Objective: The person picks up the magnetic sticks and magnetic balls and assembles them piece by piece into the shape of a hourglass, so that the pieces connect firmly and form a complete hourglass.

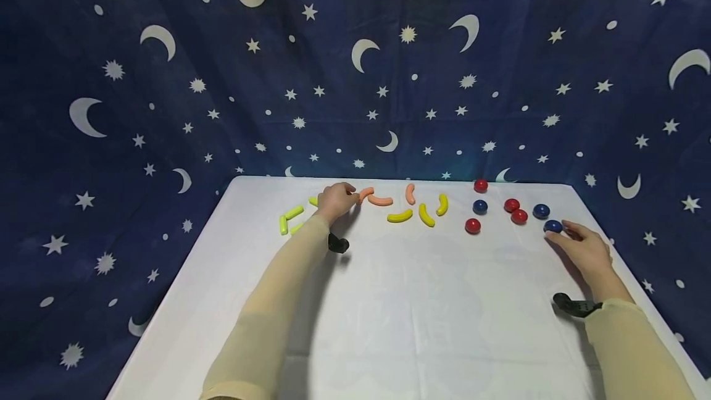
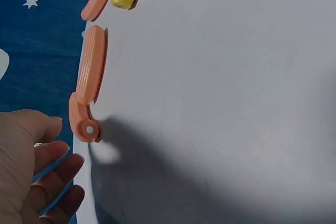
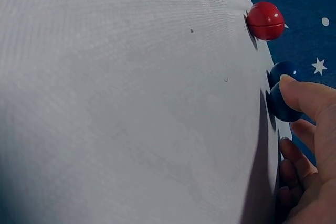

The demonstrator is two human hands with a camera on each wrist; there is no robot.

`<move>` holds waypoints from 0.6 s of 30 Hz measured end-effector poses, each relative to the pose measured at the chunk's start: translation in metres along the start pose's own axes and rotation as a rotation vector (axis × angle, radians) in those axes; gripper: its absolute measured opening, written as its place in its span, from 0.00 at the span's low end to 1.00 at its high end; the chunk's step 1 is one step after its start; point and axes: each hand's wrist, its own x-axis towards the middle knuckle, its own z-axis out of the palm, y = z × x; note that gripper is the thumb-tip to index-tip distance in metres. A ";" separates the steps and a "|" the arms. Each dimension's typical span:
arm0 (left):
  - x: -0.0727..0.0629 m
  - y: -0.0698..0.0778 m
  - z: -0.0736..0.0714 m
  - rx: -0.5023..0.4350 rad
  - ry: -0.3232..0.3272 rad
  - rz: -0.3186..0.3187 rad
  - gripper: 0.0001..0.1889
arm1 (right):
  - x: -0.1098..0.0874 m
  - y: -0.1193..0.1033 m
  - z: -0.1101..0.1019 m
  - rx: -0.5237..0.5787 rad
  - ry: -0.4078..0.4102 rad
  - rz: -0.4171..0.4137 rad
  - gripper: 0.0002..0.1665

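Observation:
My left hand [image 1: 336, 201] is at the back left of the white table, its thumb and fingers parted beside a curved orange piece [image 2: 83, 121]. In the left wrist view a small gap lies between the fingertips and that piece. A second orange piece [image 1: 380, 201] lies against it, and a third orange piece [image 1: 410, 194] is farther right. At the right, my right hand [image 1: 590, 253] pinches a shiny blue ball [image 1: 552, 226] between thumb and fingers; the thumb [image 3: 302, 93] lies on its side. Another blue ball [image 1: 541, 211] is just behind it.
Yellow banana-shaped pieces [image 1: 399, 216] lie in the middle back. Light green sticks [image 1: 294, 212] lie left, partly behind the left arm. Several red balls [image 1: 473, 226] and one more blue ball [image 1: 480, 207] stand back right. A starry blue curtain [image 1: 333, 66] hangs behind the table.

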 end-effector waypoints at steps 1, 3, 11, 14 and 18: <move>0.002 0.001 0.001 0.003 0.007 0.002 0.21 | 0.000 0.000 0.000 0.002 0.000 -0.005 0.56; 0.004 0.002 0.003 0.001 0.015 0.007 0.20 | 0.000 0.001 0.000 0.002 0.001 -0.015 0.56; 0.014 0.004 0.014 0.034 0.008 -0.017 0.19 | -0.002 0.003 0.001 0.011 -0.002 -0.031 0.55; 0.016 0.005 0.017 0.043 0.018 -0.026 0.18 | -0.003 0.003 0.002 0.012 0.002 -0.030 0.55; 0.019 0.007 0.020 0.060 0.027 -0.034 0.17 | -0.004 0.003 0.002 0.009 0.002 -0.026 0.56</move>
